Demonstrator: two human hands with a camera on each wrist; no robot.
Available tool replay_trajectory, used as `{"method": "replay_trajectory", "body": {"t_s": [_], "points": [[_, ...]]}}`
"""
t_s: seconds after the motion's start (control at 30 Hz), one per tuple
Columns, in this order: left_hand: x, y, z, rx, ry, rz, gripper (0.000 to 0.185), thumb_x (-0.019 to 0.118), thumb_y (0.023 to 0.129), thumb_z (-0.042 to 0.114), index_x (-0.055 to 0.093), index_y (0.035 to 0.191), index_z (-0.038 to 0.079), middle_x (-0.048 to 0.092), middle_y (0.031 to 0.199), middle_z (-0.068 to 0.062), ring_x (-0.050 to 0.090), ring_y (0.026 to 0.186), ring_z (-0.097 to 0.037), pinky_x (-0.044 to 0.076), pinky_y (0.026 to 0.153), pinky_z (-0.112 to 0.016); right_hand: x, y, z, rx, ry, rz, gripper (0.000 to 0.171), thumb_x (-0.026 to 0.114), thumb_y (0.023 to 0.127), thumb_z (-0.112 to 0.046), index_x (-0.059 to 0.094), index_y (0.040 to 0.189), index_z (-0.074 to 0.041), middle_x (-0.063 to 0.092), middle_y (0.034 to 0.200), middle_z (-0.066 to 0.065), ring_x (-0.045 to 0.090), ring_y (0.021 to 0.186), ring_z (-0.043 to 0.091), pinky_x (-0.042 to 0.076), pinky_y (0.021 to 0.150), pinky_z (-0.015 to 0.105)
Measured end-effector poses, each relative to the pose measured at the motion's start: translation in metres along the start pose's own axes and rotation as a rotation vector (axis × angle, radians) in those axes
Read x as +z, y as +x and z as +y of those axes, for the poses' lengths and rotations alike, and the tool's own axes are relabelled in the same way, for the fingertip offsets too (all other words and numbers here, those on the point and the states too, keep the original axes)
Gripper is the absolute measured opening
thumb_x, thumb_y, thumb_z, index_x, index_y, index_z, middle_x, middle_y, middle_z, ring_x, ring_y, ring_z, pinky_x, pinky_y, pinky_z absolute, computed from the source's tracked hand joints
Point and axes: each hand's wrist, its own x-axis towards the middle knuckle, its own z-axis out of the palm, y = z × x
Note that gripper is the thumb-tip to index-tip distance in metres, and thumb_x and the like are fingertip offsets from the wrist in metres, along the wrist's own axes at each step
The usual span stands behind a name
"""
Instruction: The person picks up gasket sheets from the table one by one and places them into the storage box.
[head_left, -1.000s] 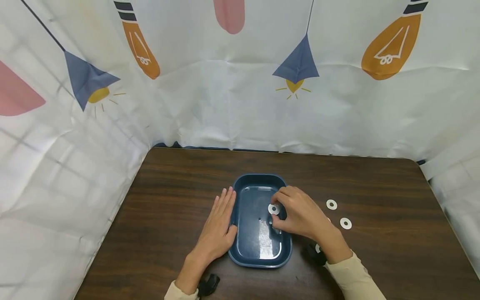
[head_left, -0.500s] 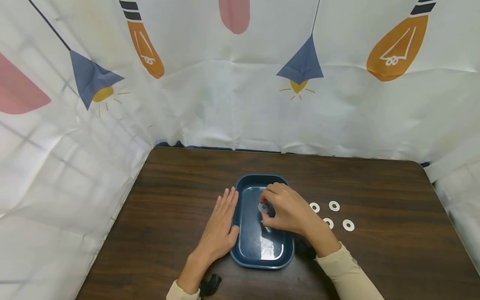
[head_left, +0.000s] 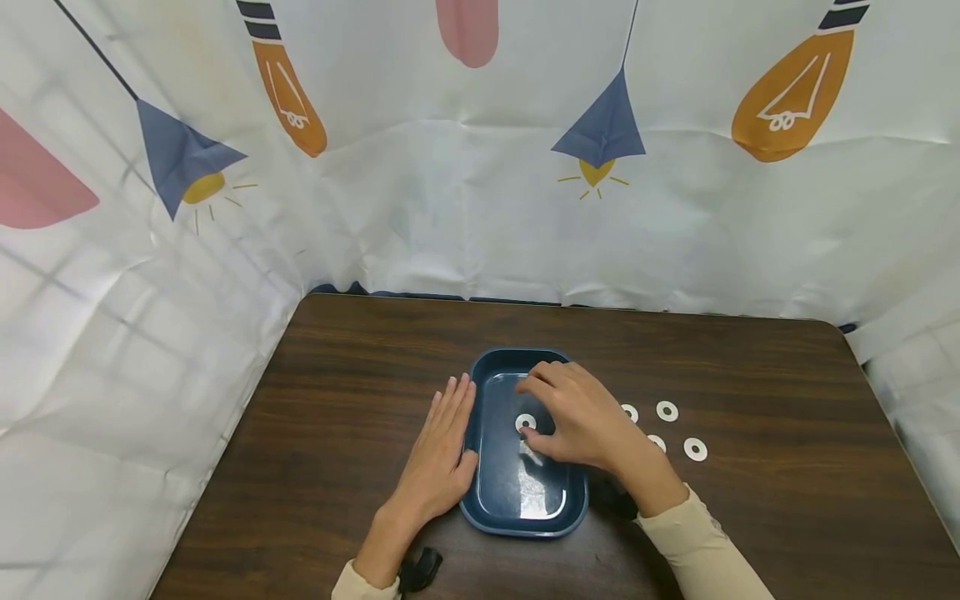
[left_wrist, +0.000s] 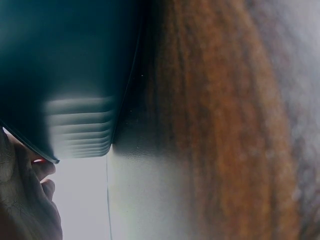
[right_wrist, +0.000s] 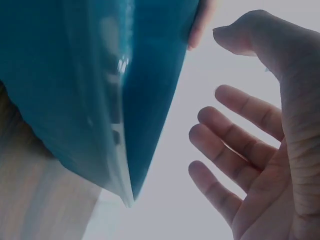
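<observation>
A flat white ring with a centre hole [head_left: 526, 417] lies in the dark blue rectangular tray [head_left: 498, 483] in the head view. Over it, my right hand [head_left: 581, 417] is held with thumb and forefinger spread, the thumb tip overlapping the ring's lower edge. The right wrist view shows the same hand [right_wrist: 265, 165] with parted fingers and nothing between them, beside the tray wall [right_wrist: 155, 90]. My left hand [head_left: 431, 467] lies with straight fingers along the tray's left rim. In the left wrist view, the tray's ribbed outer side [left_wrist: 80, 125] fills the upper left.
Several more white rings [head_left: 659, 411] lie on the brown wooden table [head_left: 360, 367] right of the tray, some partly hidden by my right hand. A white curtain printed with lamps [head_left: 450, 208] hangs behind the table. A black strap [head_left: 422, 570] shows at my left wrist.
My right hand brought a white ring leftward over the tray and let it go; its fingers have parted and the ring lies in the tray. My left hand keeps its place at the rim.
</observation>
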Motion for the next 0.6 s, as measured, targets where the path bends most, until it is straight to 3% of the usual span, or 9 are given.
{"method": "replay_trajectory", "body": {"t_s": [0.1, 0.2, 0.43, 0.6], "points": [[0.0, 0.0, 0.0, -0.002, 0.004, -0.002, 0.089, 0.058, 0.097, 0.016, 0.01, 0.172, 0.02, 0.006, 0.181, 0.004, -0.002, 0.169, -0.015, -0.008, 0.136, -0.027, -0.005, -0.003, 0.001, 0.009, -0.004, 0.015, 0.049, 0.085, 0.084, -0.044, 0.075, 0.125, -0.019, 0.073, 0.12, -0.001, 0.07, 0.112, 0.019, 0.06, 0.104, 0.045], [0.0, 0.001, 0.001, -0.001, 0.006, -0.001, 0.088, 0.058, 0.097, 0.015, 0.011, 0.172, 0.019, 0.006, 0.181, 0.003, -0.002, 0.169, -0.015, -0.01, 0.135, -0.024, -0.01, -0.007, 0.003, 0.016, -0.015, 0.027, 0.05, 0.086, 0.083, -0.044, 0.075, 0.125, -0.018, 0.074, 0.121, 0.0, 0.07, 0.114, 0.02, 0.059, 0.106, 0.046], [0.0, 0.0, 0.002, 0.004, -0.001, 0.013, 0.088, 0.057, 0.096, 0.014, 0.012, 0.172, 0.017, 0.006, 0.181, 0.003, 0.002, 0.169, -0.019, 0.013, 0.137, -0.054, -0.019, -0.018, 0.009, 0.07, -0.013, 0.007, 0.049, 0.087, 0.083, -0.042, 0.075, 0.125, -0.019, 0.074, 0.124, 0.002, 0.069, 0.119, 0.024, 0.059, 0.108, 0.048], [0.001, 0.0, 0.001, -0.001, -0.019, 0.009, 0.088, 0.056, 0.097, 0.014, 0.01, 0.172, 0.02, 0.004, 0.181, 0.006, 0.0, 0.169, -0.017, -0.004, 0.138, -0.033, -0.022, -0.031, 0.019, 0.057, -0.024, 0.072, 0.044, 0.088, 0.082, -0.037, 0.076, 0.119, -0.015, 0.074, 0.115, 0.002, 0.071, 0.11, 0.023, 0.061, 0.1, 0.047]]}}
